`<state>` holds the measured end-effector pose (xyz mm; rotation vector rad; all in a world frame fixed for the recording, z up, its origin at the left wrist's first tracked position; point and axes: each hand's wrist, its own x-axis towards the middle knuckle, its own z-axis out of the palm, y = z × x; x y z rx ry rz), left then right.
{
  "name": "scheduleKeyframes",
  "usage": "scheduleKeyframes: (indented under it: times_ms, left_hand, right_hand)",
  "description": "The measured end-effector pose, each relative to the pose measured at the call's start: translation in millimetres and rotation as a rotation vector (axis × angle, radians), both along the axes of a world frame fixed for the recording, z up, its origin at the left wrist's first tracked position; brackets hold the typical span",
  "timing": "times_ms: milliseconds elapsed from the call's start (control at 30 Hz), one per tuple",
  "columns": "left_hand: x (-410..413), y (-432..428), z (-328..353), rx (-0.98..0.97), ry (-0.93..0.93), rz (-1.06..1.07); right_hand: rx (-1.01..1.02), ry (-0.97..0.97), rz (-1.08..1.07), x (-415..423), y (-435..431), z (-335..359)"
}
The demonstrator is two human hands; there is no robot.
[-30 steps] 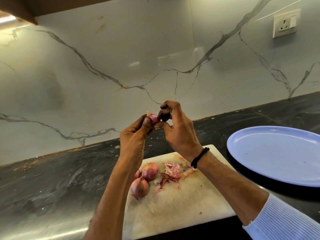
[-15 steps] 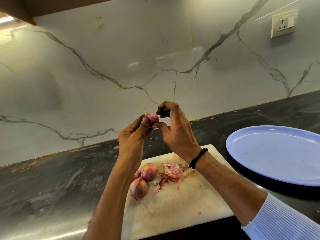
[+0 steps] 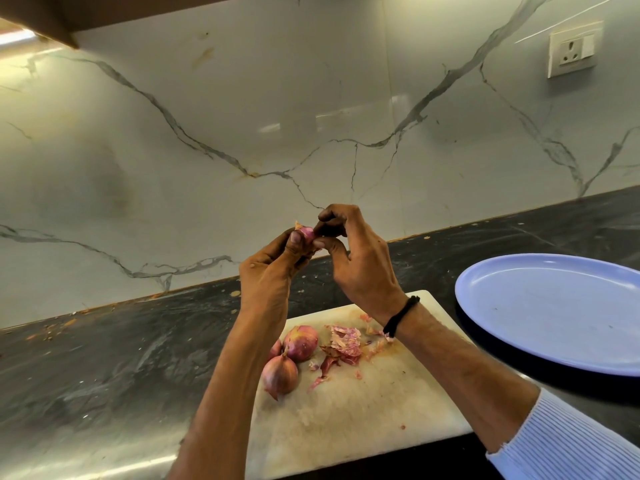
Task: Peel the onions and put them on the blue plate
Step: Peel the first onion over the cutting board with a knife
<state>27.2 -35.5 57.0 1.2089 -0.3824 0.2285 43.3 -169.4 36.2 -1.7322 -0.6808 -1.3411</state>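
We hold one small onion point(image 3: 306, 233) up over the cutting board point(image 3: 346, 431). Our left hand point(image 3: 270, 271) grips it with curled fingers, and our right hand point(image 3: 360, 258) pinches its skin. Other onions point(image 3: 300, 342) and loose peels point(image 3: 343, 344) lie on the board. The blue plate point(image 3: 554, 313) sits just right of the board on the dark counter point(image 3: 104, 368).

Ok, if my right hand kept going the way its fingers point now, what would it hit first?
The small onion, which its fingertips touch now; the right hand points leftward at it. Just beyond, as far as depth shows, are the thumb and fingers of the left hand, gripping that onion.
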Motion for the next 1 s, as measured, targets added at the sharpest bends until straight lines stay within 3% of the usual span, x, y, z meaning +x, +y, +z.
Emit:
scheduleKeyframes:
  times_ms: [367,700,1000]
  left_hand:
    - [1.2,-0.7,-2.4,0.016,0.013,0.022]
    - [9.3,5.8,3.4,-0.194,0.205,0.084]
    - [9.0,5.8,1.1,-0.201,0.217,-0.011]
  right_hand:
    - [0.001,0.012,-0.048,-2.1,-0.4,-0.9]
    - [-0.078,0.079,-0.065,1.0,-0.2,-4.5]
    - [-0.081,0.019,-0.135,3.4,-1.2,-2.1]
